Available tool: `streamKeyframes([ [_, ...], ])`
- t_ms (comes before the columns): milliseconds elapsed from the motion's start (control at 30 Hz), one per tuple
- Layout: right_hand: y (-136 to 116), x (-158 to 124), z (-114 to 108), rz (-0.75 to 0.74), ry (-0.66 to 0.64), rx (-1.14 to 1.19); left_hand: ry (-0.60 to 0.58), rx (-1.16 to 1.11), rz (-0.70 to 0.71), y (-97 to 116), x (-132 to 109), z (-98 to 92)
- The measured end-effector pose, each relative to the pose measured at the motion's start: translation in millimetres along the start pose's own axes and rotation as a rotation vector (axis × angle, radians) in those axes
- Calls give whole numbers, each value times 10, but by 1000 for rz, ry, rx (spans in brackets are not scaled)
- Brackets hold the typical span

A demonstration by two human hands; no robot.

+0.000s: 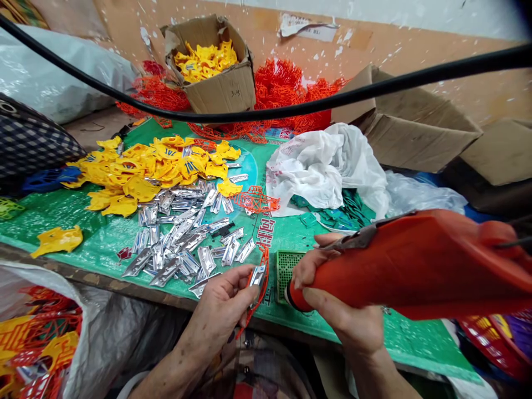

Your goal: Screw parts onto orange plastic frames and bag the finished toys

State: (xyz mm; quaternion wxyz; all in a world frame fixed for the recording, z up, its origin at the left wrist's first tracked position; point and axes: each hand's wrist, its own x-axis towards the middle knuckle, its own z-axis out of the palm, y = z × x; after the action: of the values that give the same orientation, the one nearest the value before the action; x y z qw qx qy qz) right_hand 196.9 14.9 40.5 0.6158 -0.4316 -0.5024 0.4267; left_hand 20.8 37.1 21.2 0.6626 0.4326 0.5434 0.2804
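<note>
Nearest to the body, the left hand [226, 299] has its thumb and fingers clamped on a silver plate [257, 275] and an orange frame [265, 259], which are together, above the front edge of the green table [97, 238]. The right hand [349, 318] has its fingers closed around the front part of a red tool [407, 266]; this end is by a small green basket [285, 263], and whether they touch I cannot tell. At the lower left, a white sack [95, 310] holds orange and yellow parts. Beyond the left hand lies a heap of silver plates [183, 244], and behind it a pile of yellow shells [145, 166]. To the right of these is a white bag [307, 166], partly over green strips [357, 213]. Farther, a box [224, 91] full of yellow shells stands tilted among orange frames.
</note>
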Motion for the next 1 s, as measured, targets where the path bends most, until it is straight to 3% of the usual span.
streamKeyframes([
  [400,22,27,23,36,50,22,-131,370,92,209,119,-196],
  [733,-268,155,23,6,115,216,-230,337,162,215,167,-128],
  [1000,-428,179,212,-86,83,315,-288,281,144,112,243,-110],
])
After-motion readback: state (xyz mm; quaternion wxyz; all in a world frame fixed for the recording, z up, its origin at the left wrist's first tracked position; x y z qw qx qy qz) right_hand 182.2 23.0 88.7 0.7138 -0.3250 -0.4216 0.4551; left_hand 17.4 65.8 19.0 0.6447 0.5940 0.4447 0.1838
